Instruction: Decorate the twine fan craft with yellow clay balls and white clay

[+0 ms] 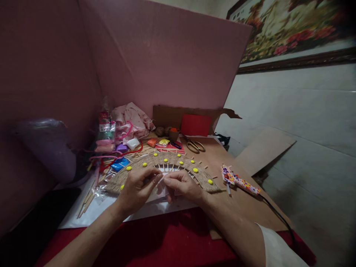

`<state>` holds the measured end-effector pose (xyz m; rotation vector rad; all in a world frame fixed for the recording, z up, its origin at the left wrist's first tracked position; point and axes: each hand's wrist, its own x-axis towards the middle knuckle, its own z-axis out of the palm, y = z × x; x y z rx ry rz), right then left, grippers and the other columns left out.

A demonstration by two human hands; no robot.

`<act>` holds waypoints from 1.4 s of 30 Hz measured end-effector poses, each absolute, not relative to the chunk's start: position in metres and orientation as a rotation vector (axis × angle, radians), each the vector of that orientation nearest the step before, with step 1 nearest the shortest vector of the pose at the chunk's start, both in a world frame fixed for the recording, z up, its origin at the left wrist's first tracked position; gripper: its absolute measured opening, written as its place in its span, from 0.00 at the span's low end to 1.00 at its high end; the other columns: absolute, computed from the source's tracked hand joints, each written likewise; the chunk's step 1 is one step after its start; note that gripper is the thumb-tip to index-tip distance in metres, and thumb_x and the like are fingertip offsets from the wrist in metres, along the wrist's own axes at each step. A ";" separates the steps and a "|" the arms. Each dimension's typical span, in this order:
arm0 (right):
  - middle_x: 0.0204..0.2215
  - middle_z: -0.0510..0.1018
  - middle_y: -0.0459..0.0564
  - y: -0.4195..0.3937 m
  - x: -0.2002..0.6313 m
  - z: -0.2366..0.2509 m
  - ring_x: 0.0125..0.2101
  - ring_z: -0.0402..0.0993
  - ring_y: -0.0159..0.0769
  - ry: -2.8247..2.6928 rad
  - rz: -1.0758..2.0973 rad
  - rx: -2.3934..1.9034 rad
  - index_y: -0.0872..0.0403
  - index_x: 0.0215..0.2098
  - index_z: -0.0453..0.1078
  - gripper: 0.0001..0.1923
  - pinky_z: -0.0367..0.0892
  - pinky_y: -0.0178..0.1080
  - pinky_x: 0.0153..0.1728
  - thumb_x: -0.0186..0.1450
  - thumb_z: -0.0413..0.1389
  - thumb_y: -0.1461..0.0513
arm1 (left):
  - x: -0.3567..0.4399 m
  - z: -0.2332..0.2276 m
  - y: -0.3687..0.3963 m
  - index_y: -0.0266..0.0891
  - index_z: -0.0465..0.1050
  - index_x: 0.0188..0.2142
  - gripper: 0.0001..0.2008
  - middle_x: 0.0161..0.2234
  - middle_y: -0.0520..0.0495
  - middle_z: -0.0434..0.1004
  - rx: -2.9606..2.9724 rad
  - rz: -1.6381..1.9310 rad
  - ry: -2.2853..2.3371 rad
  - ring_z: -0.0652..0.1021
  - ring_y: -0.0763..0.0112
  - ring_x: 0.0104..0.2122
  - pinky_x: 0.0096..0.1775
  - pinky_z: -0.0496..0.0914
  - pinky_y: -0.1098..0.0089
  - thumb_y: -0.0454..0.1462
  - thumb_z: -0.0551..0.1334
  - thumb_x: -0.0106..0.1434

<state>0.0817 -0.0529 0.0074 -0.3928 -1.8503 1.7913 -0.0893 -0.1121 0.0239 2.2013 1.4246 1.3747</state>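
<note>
My left hand (pixel 140 187) and my right hand (pixel 182 185) meet at the middle of the table, fingertips pinched close together. Between them is a small pale piece, too small and blurred to name. Just behind my hands lies a fan-shaped piece wound with brown twine (pixel 155 160) over wooden sticks, their ends poking out along its curved edges. Yellow round dots (pixel 195 170) are spread over the twine. My left wrist and fingers cover part of its left side. White paper (pixel 75 218) shows beneath.
A flower-patterned glue gun (pixel 239 181) with a black cord lies at right on brown board (pixel 250 207). Scissors (pixel 196 145) lie behind the fan piece. At back left are clay packets (pixel 121 148), pink cloth (pixel 132 118) and loose sticks (pixel 86 202). A red card (pixel 196 125) leans at the back.
</note>
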 end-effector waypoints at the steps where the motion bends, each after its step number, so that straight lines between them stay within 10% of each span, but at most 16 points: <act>1: 0.14 0.72 0.44 -0.053 0.082 0.008 0.12 0.63 0.24 -1.861 1.779 -0.392 0.61 0.30 0.73 0.18 0.57 0.28 0.14 0.63 0.52 0.53 | -0.089 0.024 -0.112 0.35 0.74 0.31 0.10 0.19 0.51 0.72 2.199 1.373 1.428 0.68 0.77 0.19 0.22 0.60 0.75 0.39 0.58 0.62; 42: 0.14 0.72 0.44 -0.054 0.081 0.007 0.13 0.64 0.25 -1.810 1.819 -0.442 0.60 0.30 0.73 0.18 0.59 0.28 0.16 0.63 0.53 0.53 | -0.089 0.022 -0.111 0.36 0.74 0.30 0.08 0.19 0.52 0.71 2.274 1.385 1.473 0.67 0.79 0.18 0.22 0.59 0.75 0.37 0.58 0.62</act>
